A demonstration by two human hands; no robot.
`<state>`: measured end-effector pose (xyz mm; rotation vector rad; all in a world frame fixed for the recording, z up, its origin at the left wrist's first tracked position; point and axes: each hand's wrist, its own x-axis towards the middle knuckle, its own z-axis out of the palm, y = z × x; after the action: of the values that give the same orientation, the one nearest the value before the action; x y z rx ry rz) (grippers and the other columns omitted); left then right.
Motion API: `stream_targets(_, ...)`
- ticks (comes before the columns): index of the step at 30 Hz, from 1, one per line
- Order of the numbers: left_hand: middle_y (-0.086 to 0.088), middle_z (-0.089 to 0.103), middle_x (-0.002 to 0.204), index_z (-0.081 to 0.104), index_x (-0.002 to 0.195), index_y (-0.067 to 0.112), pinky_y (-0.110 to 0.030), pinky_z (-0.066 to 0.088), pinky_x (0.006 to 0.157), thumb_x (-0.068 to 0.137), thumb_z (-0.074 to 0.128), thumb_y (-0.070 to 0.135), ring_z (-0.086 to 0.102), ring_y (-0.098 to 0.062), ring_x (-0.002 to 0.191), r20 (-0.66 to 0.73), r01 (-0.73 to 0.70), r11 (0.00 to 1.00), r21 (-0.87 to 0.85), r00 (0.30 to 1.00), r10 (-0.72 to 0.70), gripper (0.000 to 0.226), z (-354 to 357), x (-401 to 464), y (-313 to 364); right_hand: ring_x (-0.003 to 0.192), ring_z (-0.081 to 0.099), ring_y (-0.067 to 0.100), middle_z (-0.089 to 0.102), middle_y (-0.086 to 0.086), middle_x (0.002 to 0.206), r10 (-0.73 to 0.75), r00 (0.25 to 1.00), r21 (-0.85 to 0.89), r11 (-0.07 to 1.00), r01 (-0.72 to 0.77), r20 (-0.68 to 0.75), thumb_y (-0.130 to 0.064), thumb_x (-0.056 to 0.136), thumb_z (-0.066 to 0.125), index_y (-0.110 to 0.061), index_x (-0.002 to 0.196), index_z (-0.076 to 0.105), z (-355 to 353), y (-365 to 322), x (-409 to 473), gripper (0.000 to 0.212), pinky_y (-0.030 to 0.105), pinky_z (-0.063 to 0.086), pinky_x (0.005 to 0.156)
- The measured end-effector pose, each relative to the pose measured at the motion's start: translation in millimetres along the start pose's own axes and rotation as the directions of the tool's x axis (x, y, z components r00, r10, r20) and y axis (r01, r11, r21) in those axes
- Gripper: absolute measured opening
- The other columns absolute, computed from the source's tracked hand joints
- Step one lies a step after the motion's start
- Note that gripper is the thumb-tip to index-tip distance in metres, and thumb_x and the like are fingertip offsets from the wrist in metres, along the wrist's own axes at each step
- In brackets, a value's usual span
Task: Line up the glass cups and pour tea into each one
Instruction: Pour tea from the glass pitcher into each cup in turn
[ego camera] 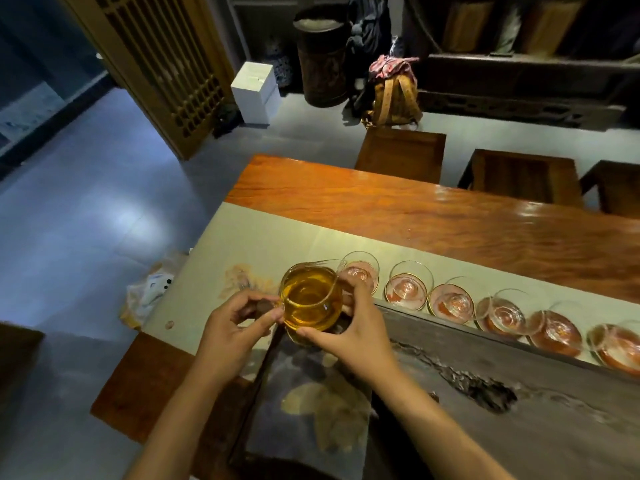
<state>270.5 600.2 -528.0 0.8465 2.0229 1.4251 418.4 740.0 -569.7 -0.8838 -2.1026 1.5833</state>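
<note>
The glass pitcher, full of amber tea, sits between both hands at the near-left end of the surface. The left hand pinches its wooden handle; the right hand cups the far side, fingers curled round the glass. Its spout points away and right, at the first glass cup. The row of cups, all apparently empty, runs rightward on the runner, nearer the right hand.
</note>
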Motion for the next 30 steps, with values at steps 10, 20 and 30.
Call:
stream_targets(10, 0.003, 0.074, 0.091, 0.071, 0.092, 0.035, -0.034, 0.062, 0.065, 0.075, 0.069, 0.041, 0.070, -0.015, 0.085, 0.053, -0.040, 0.994, 0.106, 0.998, 0.035, 0.018, -4, 19, -8, 0.109, 0.046, -0.024, 0.043, -0.041, 0.120, 0.085, 0.996, 0.101, 0.992, -0.082, -0.028, -0.053, 0.058, 0.092, -0.065, 0.122, 0.027, 15, 11, 5, 0.092, -0.007, 0.037, 0.083)
stream_targets(20, 0.009, 0.070, 0.092, 0.070, 0.094, 0.037, -0.036, 0.061, 0.065, 0.075, 0.066, 0.047, 0.068, -0.015, 0.089, 0.094, -0.083, 0.975, 0.207, 0.994, 0.064, 0.022, -2, 36, -2, 0.118, 0.054, -0.008, 0.051, -0.030, 0.127, 0.187, 0.980, 0.204, 0.964, -0.169, -0.073, -0.059, 0.053, 0.091, -0.055, 0.130, 0.030, 22, 18, 9, 0.098, 0.002, 0.045, 0.086)
stream_targets(30, 0.011, 0.069, 0.092, 0.069, 0.094, 0.031, -0.035, 0.060, 0.064, 0.077, 0.065, 0.038, 0.066, -0.018, 0.088, 0.125, -0.112, 0.949, 0.293, 0.989, 0.078, 0.019, -2, 44, 7, 0.117, 0.053, -0.012, 0.051, -0.038, 0.124, 0.251, 0.965, 0.249, 0.942, -0.225, -0.078, -0.073, 0.046, 0.087, -0.071, 0.123, 0.028, 25, 23, 10, 0.097, 0.007, 0.047, 0.088)
